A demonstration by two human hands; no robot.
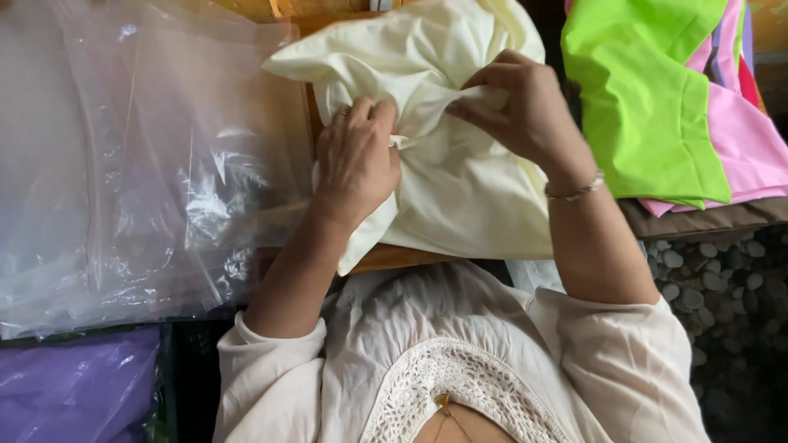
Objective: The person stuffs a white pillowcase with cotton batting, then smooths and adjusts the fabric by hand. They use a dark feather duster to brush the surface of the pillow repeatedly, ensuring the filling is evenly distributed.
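Both hands pinch cream cloth: left hand bunching the middle, right hand gripping a fold. Risk: fold slips loose, cloth's smooth.

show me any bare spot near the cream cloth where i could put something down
Little bare room. A narrow strip of wooden surface shows below the cream cloth. Left is covered by clear plastic sheets, right by green and pink fabric. Left hand and right hand crowd the cloth's middle.

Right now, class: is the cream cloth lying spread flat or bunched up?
Bunched up: the cream cloth is gathered into creases where the left hand and right hand pinch it.
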